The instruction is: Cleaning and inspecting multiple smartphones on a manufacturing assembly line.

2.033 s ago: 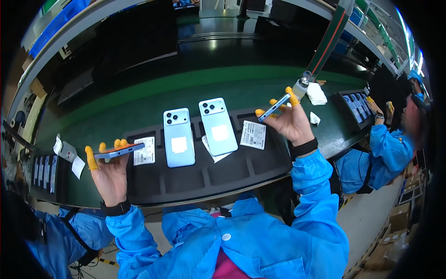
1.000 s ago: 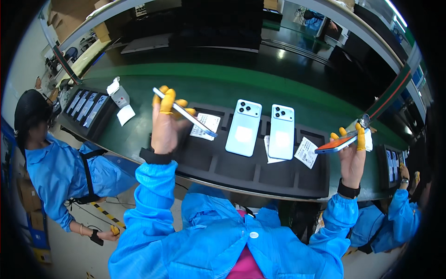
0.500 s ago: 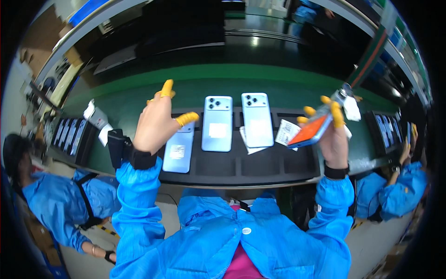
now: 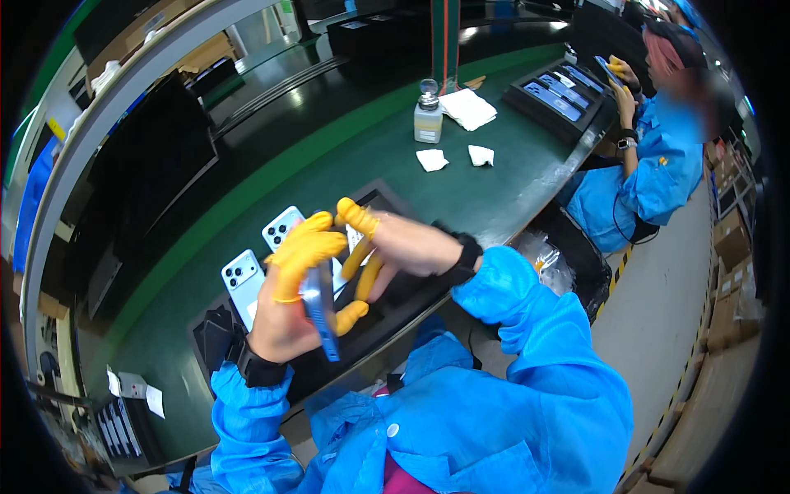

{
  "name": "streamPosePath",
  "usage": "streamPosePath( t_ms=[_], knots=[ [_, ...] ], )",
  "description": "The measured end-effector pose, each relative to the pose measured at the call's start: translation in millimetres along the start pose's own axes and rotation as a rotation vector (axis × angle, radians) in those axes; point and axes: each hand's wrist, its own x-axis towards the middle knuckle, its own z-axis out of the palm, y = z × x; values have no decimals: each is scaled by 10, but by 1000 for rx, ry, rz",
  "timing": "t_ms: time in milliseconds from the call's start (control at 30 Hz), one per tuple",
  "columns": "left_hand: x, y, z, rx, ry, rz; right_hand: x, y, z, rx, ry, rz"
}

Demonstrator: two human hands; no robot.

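My left hand [image 4: 284,305], in yellow finger cots, grips a smartphone [image 4: 319,317] turned nearly edge-on, its blue side towards me. Close against it on the right is my right hand [image 4: 403,247], also in yellow finger cots. Its fingers are bent and spread beside the phone; whether they touch it is partly hidden by blur. Beyond my left hand, a pale blue smartphone [image 4: 282,224] and a second pale blue smartphone [image 4: 239,273] lie camera side up. Under both hands is a black compartment tray [image 4: 387,199], with a white paper slip partly covered by my fingers.
A pump bottle [image 4: 428,123] stands farther right on the green bench [image 4: 494,193], beside a folded white cloth [image 4: 469,109] and two small white pieces. Beyond, a co-worker [image 4: 650,165] handles a phone near another phone tray [image 4: 559,97]. A further phone tray [image 4: 119,428] is at lower left.
My view has swung right. Both hands have come together over the tray, and the phone from my right hand is now in my left.
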Motion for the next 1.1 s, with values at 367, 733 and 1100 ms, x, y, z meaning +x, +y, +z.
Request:
streamPosePath(
  t_ms=[367, 733, 1100],
  knots=[
    [-90, -594, 94, -129, 469, -390, -45, 12, -2435, -1410, 1258, -415],
    [-300, -550, 152, -179, 542, -495, -128, -66, -2203, 262, 509, -602],
    [-319, -455, 100, -118, 600, -388, -163, -179, -1523, 517, 118, -465]
  ],
)
